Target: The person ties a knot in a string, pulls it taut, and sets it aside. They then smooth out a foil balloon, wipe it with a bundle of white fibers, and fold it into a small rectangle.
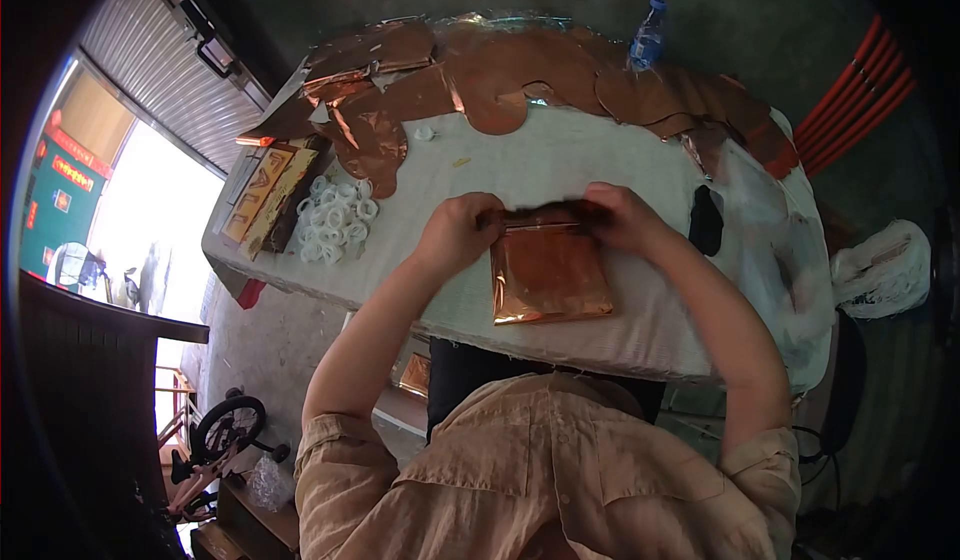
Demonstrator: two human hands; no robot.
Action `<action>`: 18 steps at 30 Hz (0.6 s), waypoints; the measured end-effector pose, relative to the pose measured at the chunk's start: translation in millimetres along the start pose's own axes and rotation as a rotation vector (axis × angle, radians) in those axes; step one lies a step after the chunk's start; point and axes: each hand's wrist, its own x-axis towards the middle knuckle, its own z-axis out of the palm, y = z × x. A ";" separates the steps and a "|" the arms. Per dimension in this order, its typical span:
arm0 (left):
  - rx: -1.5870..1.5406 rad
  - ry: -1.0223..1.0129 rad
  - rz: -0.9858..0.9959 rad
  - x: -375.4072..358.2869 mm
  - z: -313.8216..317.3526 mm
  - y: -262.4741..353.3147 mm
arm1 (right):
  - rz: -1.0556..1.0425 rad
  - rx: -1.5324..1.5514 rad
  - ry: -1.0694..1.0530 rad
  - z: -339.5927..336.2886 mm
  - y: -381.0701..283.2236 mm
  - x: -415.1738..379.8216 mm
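A shiny copper-coloured packet lies flat on the white-covered table, near its front edge. At the packet's top edge a dark, blurred strip stretches between my two hands. My left hand is closed on the strip's left end, and my right hand is closed on its right end. The fingertips of both hands are partly hidden or smeared, and the strip's material is hard to make out.
Copper-coloured sheets run along the table's far side. White rings lie in a pile beside a box at the left. A blue bottle stands at the back. Clear plastic and a black object are at the right.
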 end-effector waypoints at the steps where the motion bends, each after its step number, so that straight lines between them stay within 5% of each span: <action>1: 0.051 0.034 0.118 -1.7 1.2 -1.4 | 0.003 0.001 -0.002 -1.6 -7.1 -3.6; 4: 0.320 -0.006 0.358 -8.7 -1.2 2.1 | -0.233 -0.484 0.022 0.4 -20.5 -15.7; 7: 0.440 -0.015 0.489 -15.1 -4.9 11.1 | -0.318 -0.557 -0.003 0.0 -24.7 -17.2; 13: 0.034 -0.182 0.393 -41.3 -2.8 34.0 | -0.399 -0.629 -0.020 -0.5 -28.2 -15.5; 18: 0.058 -0.174 0.448 -47.8 5.2 26.5 | -0.386 -0.672 -0.064 -3.2 -28.4 -17.5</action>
